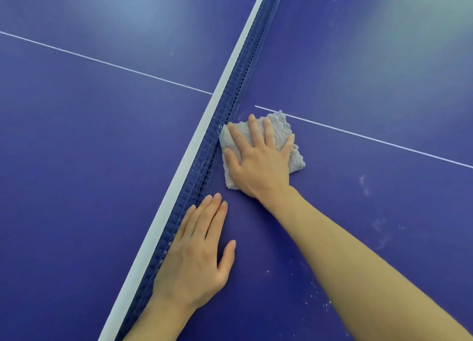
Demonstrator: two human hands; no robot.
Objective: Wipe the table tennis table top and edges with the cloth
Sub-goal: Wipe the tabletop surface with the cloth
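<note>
table top (89,161) deep blue-violet, thin white centre line (102,62); net (225,115) blue mesh with white top band; cloth (281,133) light grey, fuzzy; white dust specks lower right

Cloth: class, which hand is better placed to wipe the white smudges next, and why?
Right. The right hand lies flat on the cloth, nearer the white smudges; the left hand rests bare beside the net.
</note>
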